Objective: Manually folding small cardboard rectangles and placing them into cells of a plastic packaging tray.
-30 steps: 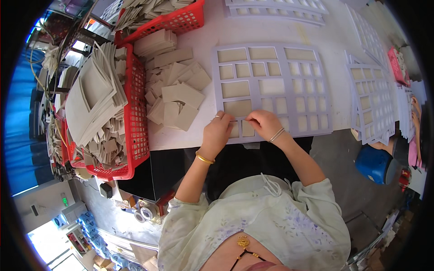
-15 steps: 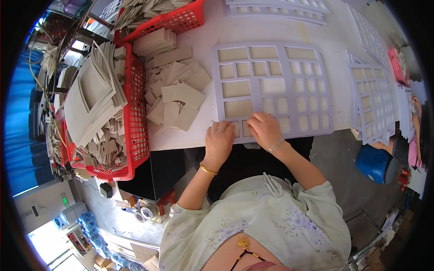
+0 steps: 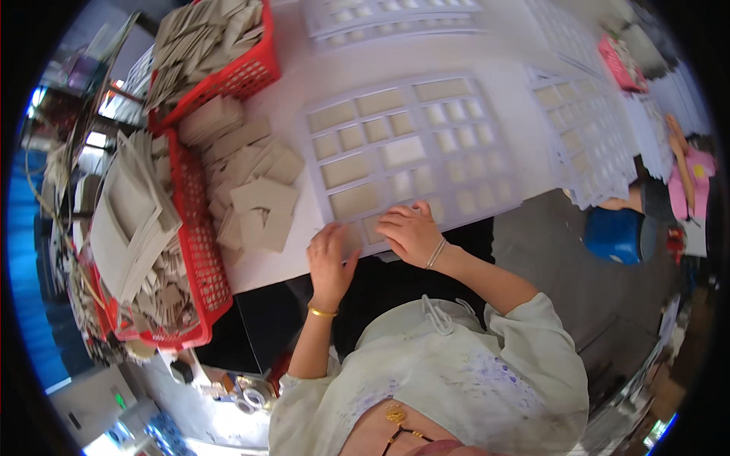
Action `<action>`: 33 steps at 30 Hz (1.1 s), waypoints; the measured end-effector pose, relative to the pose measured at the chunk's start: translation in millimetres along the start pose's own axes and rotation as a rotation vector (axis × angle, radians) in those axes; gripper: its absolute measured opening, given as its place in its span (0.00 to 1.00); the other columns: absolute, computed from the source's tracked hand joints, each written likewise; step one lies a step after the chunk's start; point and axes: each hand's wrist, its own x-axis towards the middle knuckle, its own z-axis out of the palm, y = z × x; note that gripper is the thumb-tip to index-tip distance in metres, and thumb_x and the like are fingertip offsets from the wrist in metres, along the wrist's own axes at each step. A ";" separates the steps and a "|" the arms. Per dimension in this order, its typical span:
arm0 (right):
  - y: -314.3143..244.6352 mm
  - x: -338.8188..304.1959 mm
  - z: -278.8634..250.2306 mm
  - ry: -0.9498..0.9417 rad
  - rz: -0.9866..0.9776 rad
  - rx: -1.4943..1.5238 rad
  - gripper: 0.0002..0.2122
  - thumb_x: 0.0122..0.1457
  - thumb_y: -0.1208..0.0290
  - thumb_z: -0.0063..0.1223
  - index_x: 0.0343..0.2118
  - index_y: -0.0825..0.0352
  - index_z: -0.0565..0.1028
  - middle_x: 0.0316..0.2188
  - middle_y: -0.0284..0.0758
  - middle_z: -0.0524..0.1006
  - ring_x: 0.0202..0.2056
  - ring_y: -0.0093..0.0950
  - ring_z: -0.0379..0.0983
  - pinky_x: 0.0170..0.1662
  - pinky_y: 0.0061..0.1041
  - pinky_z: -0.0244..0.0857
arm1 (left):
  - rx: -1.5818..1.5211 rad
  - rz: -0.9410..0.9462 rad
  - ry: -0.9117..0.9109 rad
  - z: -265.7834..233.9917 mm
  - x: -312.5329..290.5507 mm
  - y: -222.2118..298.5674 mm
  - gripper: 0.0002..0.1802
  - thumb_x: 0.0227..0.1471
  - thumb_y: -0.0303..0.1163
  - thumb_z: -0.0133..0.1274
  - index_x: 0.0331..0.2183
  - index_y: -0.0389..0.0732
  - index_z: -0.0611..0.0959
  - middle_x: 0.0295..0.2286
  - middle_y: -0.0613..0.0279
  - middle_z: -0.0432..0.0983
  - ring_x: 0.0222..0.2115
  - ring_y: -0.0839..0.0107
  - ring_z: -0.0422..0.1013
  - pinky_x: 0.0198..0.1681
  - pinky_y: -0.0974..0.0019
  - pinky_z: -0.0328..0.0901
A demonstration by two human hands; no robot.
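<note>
Squarely on the white table [image 3: 494,61], along its near edge, lies a white windowed panel [image 3: 430,156], turned a little askew. Most windows in its left half show beige-grey backing, while one toward the middle is bright white; the small windows on the right look paler.

At the panel's near left corner is the left hand [image 3: 328,262], its thumb parted from the fingers and nothing visibly grasped between them. Just to the right, the right hand [image 3: 411,234] lies over the panel's near edge with its fingers bent; the underside of that hand is hidden, so I cannot tell whether it pinches anything. A gold bracelet [image 3: 323,312] circles the left wrist, and pale bangles [image 3: 436,253] circle the right.

Left of the panel, loose grey card pieces [image 3: 266,201] overlap in a heap, with a tidier card stack [image 3: 211,120] on their far side. Farther left stands a red basket [image 3: 199,235] crammed with large sheets and small offcuts; beyond it, a second red basket [image 3: 239,72] is heaped with more cards.

On the far side of the table lie other white panels [image 3: 395,19], and to the right is an overlapping pile of similar panels [image 3: 578,133]. Past that pile, at the far right, are a pink basket [image 3: 623,64] and another person's bare arm [image 3: 679,163]. Below the table's right side sits a blue stool-like object [image 3: 612,234].
</note>
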 end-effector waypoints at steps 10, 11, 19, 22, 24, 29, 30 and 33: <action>137.1 -147.8 -34.9 0.505 1.040 -0.250 0.22 0.52 0.57 0.52 0.50 0.61 0.70 0.50 0.36 0.68 0.51 0.35 0.62 0.51 0.43 0.49 | -0.082 -0.211 0.076 20.2 -20.3 -13.9 0.52 0.30 0.37 0.69 0.56 0.39 0.62 0.49 0.52 0.62 0.50 0.54 0.60 0.53 0.55 0.53; 138.6 -154.3 -37.9 0.316 1.182 -0.253 0.22 0.52 0.55 0.52 0.49 0.60 0.71 0.49 0.35 0.68 0.51 0.34 0.62 0.51 0.43 0.50 | -0.085 -0.214 0.081 21.2 -20.3 -13.8 0.52 0.30 0.37 0.69 0.56 0.39 0.62 0.49 0.52 0.62 0.50 0.54 0.60 0.53 0.55 0.53; 136.4 -148.4 -31.8 0.854 0.918 0.327 0.13 0.55 0.67 0.54 0.42 0.64 0.70 0.36 0.34 0.74 0.40 0.26 0.71 0.44 0.31 0.61 | -0.086 -0.247 0.024 19.9 -24.0 -15.8 0.53 0.30 0.34 0.68 0.58 0.40 0.60 0.49 0.52 0.62 0.51 0.54 0.59 0.54 0.54 0.52; 120.2 -128.8 -47.4 1.123 0.802 0.862 0.11 0.58 0.74 0.51 0.43 0.66 0.67 0.34 0.35 0.74 0.35 0.22 0.73 0.38 0.24 0.68 | -0.096 -0.252 0.022 24.4 -24.5 -18.1 0.53 0.31 0.34 0.68 0.58 0.40 0.59 0.49 0.52 0.62 0.50 0.54 0.59 0.54 0.54 0.52; 113.7 -117.5 -67.2 1.194 0.774 1.069 0.11 0.59 0.76 0.48 0.44 0.66 0.66 0.33 0.35 0.74 0.33 0.21 0.73 0.34 0.21 0.71 | -0.097 -0.278 0.024 23.5 -23.8 -17.9 0.52 0.31 0.35 0.68 0.57 0.40 0.60 0.49 0.53 0.62 0.50 0.54 0.59 0.54 0.54 0.52; 197.4 -155.9 -123.4 1.349 0.697 1.273 0.06 0.59 0.73 0.49 0.39 0.64 0.69 0.32 0.32 0.76 0.29 0.21 0.75 0.27 0.22 0.73 | -0.081 -0.304 0.004 17.2 -22.4 -15.6 0.49 0.30 0.37 0.69 0.55 0.39 0.65 0.48 0.55 0.63 0.49 0.56 0.60 0.53 0.55 0.53; 221.9 -169.3 -148.1 1.347 0.664 1.263 0.05 0.59 0.72 0.49 0.37 0.63 0.70 0.32 0.32 0.77 0.29 0.21 0.75 0.28 0.21 0.73 | -0.088 -0.293 0.013 16.1 -22.6 -15.1 0.48 0.30 0.38 0.69 0.54 0.39 0.67 0.48 0.56 0.64 0.49 0.56 0.60 0.53 0.55 0.54; 354.6 -273.1 -220.9 1.332 0.620 1.304 0.05 0.60 0.71 0.47 0.37 0.65 0.72 0.34 0.32 0.77 0.34 0.24 0.75 0.35 0.24 0.73 | -0.082 -0.260 0.026 16.4 -22.3 -16.3 0.46 0.30 0.39 0.69 0.54 0.40 0.69 0.48 0.57 0.64 0.48 0.56 0.61 0.52 0.57 0.56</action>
